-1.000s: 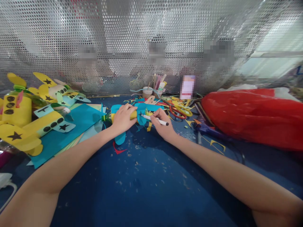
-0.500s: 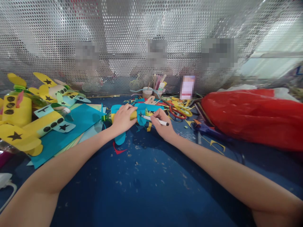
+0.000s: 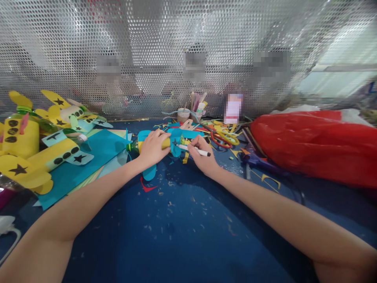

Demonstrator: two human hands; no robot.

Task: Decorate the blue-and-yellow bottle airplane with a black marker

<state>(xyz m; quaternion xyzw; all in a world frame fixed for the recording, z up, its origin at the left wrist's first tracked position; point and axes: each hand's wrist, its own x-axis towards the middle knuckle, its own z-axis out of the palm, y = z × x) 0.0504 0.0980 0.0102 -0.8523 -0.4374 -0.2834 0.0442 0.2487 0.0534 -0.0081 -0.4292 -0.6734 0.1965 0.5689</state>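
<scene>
A toy plane made from a plastic bottle [image 3: 166, 144], wrapped in yellow paper with blue paper wings, lies on its side with its green neck to the left. My left hand [image 3: 153, 148] is wrapped over its body and holds it against the table. In my right hand [image 3: 202, 155] is a white marker [image 3: 196, 150] with a black end, pinched between the fingers. Its tip touches or nearly touches a blue tail piece [image 3: 176, 149], where a dark star [image 3: 174, 142] shows. The fingertips of the left hand are partly hidden.
Several bottle planes [image 3: 60, 155] stand at the left by blue paper sheets [image 3: 88, 157]. Paper scraps, orange-handled scissors [image 3: 220, 139] and cups of sticks [image 3: 183, 115] lie behind. A red plastic bag [image 3: 312, 145] fills the right. A perforated silver sheet [image 3: 165, 47] hangs at the back.
Both hands keep their places on the bottle plane and marker. Any shift of the marker tip is too small to make out.
</scene>
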